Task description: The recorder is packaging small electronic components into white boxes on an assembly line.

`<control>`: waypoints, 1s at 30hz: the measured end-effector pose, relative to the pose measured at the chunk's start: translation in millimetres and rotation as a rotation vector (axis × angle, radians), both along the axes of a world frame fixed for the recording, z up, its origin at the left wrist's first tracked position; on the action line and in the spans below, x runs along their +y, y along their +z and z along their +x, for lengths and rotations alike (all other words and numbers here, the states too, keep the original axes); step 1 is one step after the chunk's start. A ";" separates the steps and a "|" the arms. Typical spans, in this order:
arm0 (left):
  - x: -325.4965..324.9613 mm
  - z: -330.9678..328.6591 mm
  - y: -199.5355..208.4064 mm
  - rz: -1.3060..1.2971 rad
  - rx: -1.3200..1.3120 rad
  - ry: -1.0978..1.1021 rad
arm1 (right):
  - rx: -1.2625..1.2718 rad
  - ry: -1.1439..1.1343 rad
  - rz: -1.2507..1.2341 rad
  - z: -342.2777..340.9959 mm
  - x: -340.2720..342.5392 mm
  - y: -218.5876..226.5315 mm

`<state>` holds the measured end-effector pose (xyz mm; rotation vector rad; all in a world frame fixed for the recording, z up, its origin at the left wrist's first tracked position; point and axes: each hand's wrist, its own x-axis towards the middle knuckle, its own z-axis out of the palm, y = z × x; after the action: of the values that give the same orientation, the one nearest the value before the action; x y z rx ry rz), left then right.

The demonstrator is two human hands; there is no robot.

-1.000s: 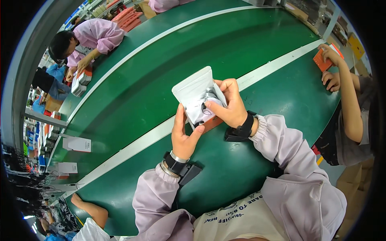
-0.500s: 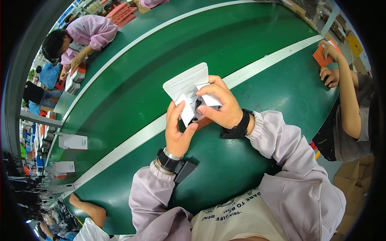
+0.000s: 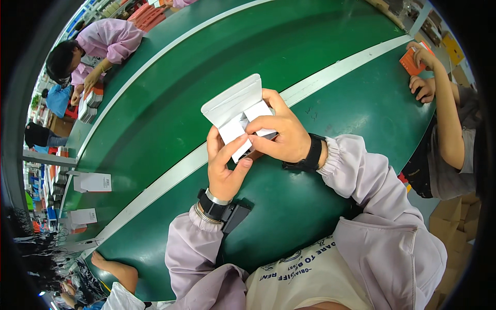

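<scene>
Above the near edge of the green belt, both my hands hold a small box (image 3: 235, 103), its white lid standing up at the far side and a trace of orange on its outer side. My left hand (image 3: 227, 168) is closed around the box's left side, thumb at the near edge and index finger on the left white flap (image 3: 235, 137). My right hand (image 3: 284, 129) grips the right side, its thumb and index finger at the opening between the two flaps. The right flap (image 3: 257, 112) tilts over the opening. The fingers and flaps hide most of the inside.
A white rail (image 3: 170, 173) runs diagonally between the belt (image 3: 175, 119) and the green tabletop (image 3: 289, 217). Two white cartons (image 3: 93, 182) stand at the left. A co-worker in pink handles stacked boxes (image 3: 90, 106); another person at right holds an orange box (image 3: 413, 61).
The side flaps have come inward over the opening, and the dark thing seen inside earlier is now mostly covered. My right fingers have moved down to the flaps. The box has shifted slightly left.
</scene>
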<state>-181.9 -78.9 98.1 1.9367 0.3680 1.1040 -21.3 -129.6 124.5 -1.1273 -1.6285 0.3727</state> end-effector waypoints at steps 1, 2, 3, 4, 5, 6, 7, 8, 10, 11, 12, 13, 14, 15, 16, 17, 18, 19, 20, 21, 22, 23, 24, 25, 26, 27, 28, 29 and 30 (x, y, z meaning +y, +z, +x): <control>1.0 0.9 1.3 0.025 -0.007 0.001 | 0.035 0.024 -0.003 1.5 1.0 -2.1; 1.7 1.6 2.4 0.049 -0.014 0.002 | 0.071 0.048 -0.006 3.1 2.1 -4.2; 2.0 2.2 3.6 0.049 -0.013 0.001 | 0.106 0.073 -0.008 4.1 2.7 -5.3; 2.3 2.7 4.9 0.057 0.002 0.012 | 0.107 0.072 -0.009 4.8 2.8 -5.7; 2.5 3.2 5.9 0.067 0.016 0.022 | 0.103 0.073 -0.002 5.3 3.0 -5.9; 2.9 3.0 5.9 0.075 0.031 0.032 | 0.100 0.074 0.003 5.2 3.3 -6.6; 3.0 2.9 5.4 0.074 0.032 0.031 | 0.096 0.074 0.009 5.1 3.5 -7.1; 2.9 3.1 4.7 0.056 0.030 0.045 | 0.097 0.073 0.008 4.9 3.7 -7.2; 2.3 4.6 3.8 0.020 0.024 0.070 | 0.147 0.080 0.011 4.6 4.4 -6.3; 0.3 6.1 4.3 0.019 0.026 0.071 | 0.172 0.086 0.012 3.7 4.8 -5.9; -3.4 9.6 5.6 -0.061 -0.045 0.116 | 0.173 0.086 0.012 3.0 5.4 -6.1; -7.8 13.9 6.4 -0.142 -0.116 0.160 | 0.186 0.086 0.017 2.6 6.1 -7.9; -11.3 17.5 7.6 -0.223 -0.187 0.205 | 0.198 0.087 0.023 2.2 6.8 -9.7; -13.9 21.0 10.2 -0.225 -0.185 0.206 | 0.211 0.087 0.028 1.8 7.4 -10.8; -16.7 25.5 14.6 -0.245 -0.224 0.226 | 0.211 0.089 0.026 1.1 6.9 -10.6; -18.8 29.3 18.6 -0.263 -0.262 0.246 | 0.246 0.077 0.001 -0.2 5.6 -10.0; -19.7 31.1 20.3 -0.282 -0.300 0.266 | 0.282 0.065 -0.025 -1.4 4.2 -9.2; -18.7 29.8 19.7 -0.283 -0.299 0.268 | 0.318 0.053 -0.050 -1.8 3.7 -8.6; -16.0 26.5 18.3 -0.200 -0.196 0.266 | 0.319 0.054 -0.051 -1.5 3.9 -8.1; -13.3 23.8 18.9 -0.118 -0.092 0.257 | 0.333 0.067 -0.058 -0.9 3.7 -7.8; -11.7 22.7 20.4 -0.035 0.011 0.248 | 0.346 0.080 -0.064 -0.3 3.6 -7.5; -11.2 22.7 21.5 -0.036 0.014 0.243 | 0.360 0.093 -0.070 0.1 3.4 -7.2; -10.8 22.7 22.5 0.035 0.074 0.250 | 0.362 0.088 -0.071 0.1 3.2 -6.9; -10.4 23.0 25.0 0.106 0.133 0.256 | 0.352 0.077 -0.066 -0.2 3.0 -6.5; -9.6 23.2 26.6 0.178 0.191 0.266 | 0.341 0.071 -0.062 -0.1 3.5 -6.0; -7.8 21.9 26.5 0.177 0.191 0.266 | 0.329 0.064 -0.058 -0.1 4.0 -5.7; -5.3 19.5 26.2 0.174 0.183 0.245 | 0.328 0.064 -0.059 0.0 4.9 -6.3; -2.9 17.0 25.9 0.171 0.174 0.224 | 0.384 0.095 -0.053 0.0 6.4 -7.5; -1.8 15.2 25.7 0.168 0.165 0.203 | 0.439 0.125 -0.048 -0.1 7.9 -8.7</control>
<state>-166.7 -80.7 123.8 2.1849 0.5893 1.1367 -21.3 -121.7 115.8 -0.9026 -1.3078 0.6926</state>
